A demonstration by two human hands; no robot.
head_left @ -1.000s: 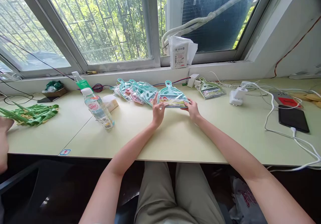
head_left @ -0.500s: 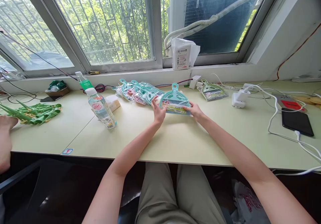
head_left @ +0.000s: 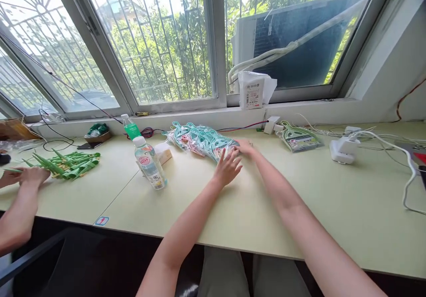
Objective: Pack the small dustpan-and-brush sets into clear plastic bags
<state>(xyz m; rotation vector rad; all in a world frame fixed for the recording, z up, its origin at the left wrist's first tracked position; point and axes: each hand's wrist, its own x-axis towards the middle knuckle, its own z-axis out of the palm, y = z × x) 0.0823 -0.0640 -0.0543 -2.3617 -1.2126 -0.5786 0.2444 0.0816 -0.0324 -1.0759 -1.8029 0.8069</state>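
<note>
Several teal dustpan-and-brush sets (head_left: 203, 138) in clear wrappers lie overlapped in a row on the table by the window. My left hand (head_left: 229, 169) is at the near right end of this row, fingers spread, the fingertips close to or touching the wrappers. Against the right end of the row rests my right hand (head_left: 245, 147), its fingers stretched out and partly hidden by the packs. Farther right, a green wrapped dustpan set (head_left: 297, 136) lies apart.
Left of the row stand a clear bottle (head_left: 149, 164) and a green-labelled bottle (head_left: 131, 127). A co-worker's hand (head_left: 33, 176) is beside green rolled pieces (head_left: 71, 164). A white charger (head_left: 342, 149) with cables is at right; a white packet (head_left: 254, 90) stands on the sill.
The dustpan set that both hands held has joined the right end of the row. My left hand has opened off it. The view has tilted up and shifted left.
</note>
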